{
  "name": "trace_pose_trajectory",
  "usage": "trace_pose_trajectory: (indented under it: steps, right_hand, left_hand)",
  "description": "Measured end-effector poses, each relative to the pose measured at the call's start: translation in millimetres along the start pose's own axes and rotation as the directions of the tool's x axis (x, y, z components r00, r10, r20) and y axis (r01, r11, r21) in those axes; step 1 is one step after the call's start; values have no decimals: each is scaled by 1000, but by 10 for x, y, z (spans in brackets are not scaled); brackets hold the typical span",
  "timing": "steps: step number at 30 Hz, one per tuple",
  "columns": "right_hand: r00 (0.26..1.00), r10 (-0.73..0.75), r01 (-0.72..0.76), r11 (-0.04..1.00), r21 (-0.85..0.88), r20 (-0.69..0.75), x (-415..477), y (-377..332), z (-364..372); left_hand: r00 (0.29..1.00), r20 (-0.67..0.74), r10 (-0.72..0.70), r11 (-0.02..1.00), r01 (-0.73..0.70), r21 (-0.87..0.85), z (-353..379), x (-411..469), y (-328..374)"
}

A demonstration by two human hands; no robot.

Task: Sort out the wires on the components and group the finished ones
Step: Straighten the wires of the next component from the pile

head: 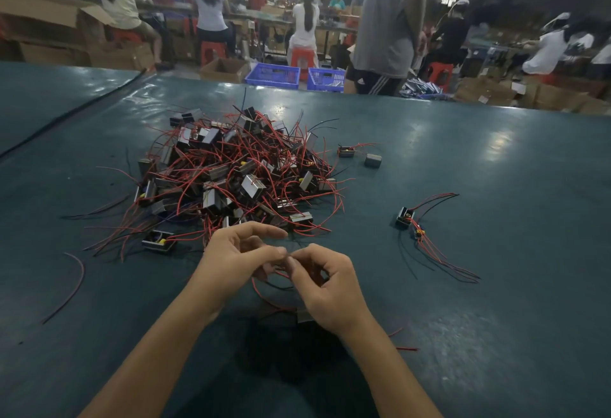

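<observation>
well, nearest to the camera the left hand (238,259) and the right hand (327,288) meet at their fingertips, and both pinch the thin red and black wires (276,285) of one component (305,317), which seems to lie half hidden on the green table (496,335) just under the right wrist, so one piece is in work now

a little further, at the right, what i take for the finished group (406,218) has only about two components, with their wires laid straight together

further still, the big tangled pile (231,173) holds very many unsorted pieces, with two stray components (345,151) beside it

i judge the task has only begun, and almost everything is left
</observation>
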State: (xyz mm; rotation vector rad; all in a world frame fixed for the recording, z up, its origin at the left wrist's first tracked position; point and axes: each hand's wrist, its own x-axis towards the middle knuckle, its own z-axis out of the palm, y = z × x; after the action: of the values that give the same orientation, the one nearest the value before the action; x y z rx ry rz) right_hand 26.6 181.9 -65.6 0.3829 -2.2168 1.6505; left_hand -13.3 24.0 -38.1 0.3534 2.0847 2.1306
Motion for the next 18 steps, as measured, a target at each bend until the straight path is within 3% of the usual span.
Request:
trace_pose_trajectory:
  steps: [2,4,11,18]
  right_hand:
    - [999,-39,38,998,-39,-18,0,-2,12]
    - [998,-55,53,997,-52,-29,2,-3,3]
    - [998,36,-33,998,60,-51,23,-14,-28]
    - [997,48,-42,992,116,-53,32,-32,-52]
  left_hand:
    - [995,-36,-89,994,87,-61,-8,7,4]
    - [998,-25,-66,998,65,-23,-9,12,14]
    - [960,68,273,917,-281,284,34,-50,28]
    - [852,216,477,743,-523,417,-1,-42,22]
